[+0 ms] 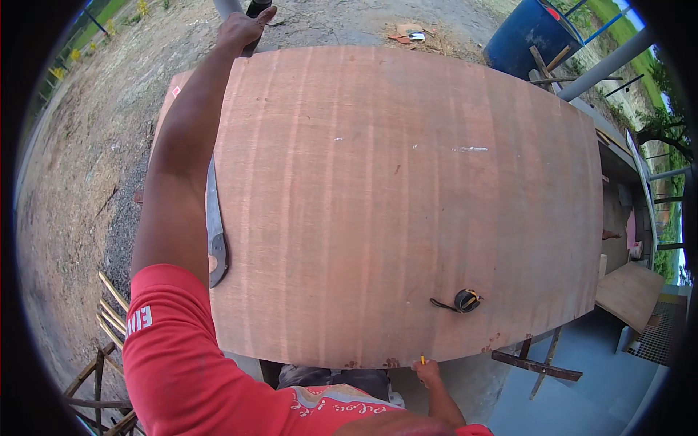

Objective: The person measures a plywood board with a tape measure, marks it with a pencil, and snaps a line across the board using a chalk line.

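The broad plywood sheet [363, 196] lies flat before the person, stiff, I'd judge, but unwieldy, best held by opposite edges. At its near edge the right hand [428, 373] pinches a yellow pencil-like stick [423, 360]. The left hand [243, 31] is by the far edge; whether it grips anything I can't tell.

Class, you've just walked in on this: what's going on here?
A person is working at a large wooden sheet. The right hand holds a yellow pencil-like tool at the near edge. The left hand reaches just past the far edge, beside a dark object; whether it grips that is unclear. A tape measure and a handsaw, partly hidden by the left arm, lie on the sheet.
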Action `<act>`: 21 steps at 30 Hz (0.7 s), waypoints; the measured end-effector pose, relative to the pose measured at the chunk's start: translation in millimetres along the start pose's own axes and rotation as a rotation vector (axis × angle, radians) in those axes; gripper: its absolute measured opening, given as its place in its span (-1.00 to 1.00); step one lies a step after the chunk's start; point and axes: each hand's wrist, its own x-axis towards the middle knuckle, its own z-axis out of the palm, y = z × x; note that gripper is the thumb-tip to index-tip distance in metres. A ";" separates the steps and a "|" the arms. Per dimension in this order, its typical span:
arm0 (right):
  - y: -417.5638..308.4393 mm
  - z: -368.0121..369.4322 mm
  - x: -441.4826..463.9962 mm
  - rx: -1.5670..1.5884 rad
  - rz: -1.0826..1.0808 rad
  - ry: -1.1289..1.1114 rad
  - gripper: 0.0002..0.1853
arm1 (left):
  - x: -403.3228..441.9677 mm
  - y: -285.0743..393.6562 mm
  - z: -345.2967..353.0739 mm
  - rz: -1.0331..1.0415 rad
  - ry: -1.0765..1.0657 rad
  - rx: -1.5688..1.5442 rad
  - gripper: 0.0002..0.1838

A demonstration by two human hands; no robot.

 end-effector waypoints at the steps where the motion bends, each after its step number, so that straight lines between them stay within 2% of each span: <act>1: -3.5 -0.4 -4.0 -0.015 -0.008 0.003 -0.78 | 1.7 -4.1 0.9 -0.012 -0.002 -0.012 0.00; 7: 1.6 -0.2 -4.5 0.020 -0.016 -0.009 -0.77 | 4.7 -13.1 -8.1 -0.076 0.064 -0.136 0.03; 21: -8.2 4.3 -4.7 0.032 -0.016 -0.045 -0.75 | -3.8 -24.1 -15.8 -0.071 0.035 -0.017 -0.03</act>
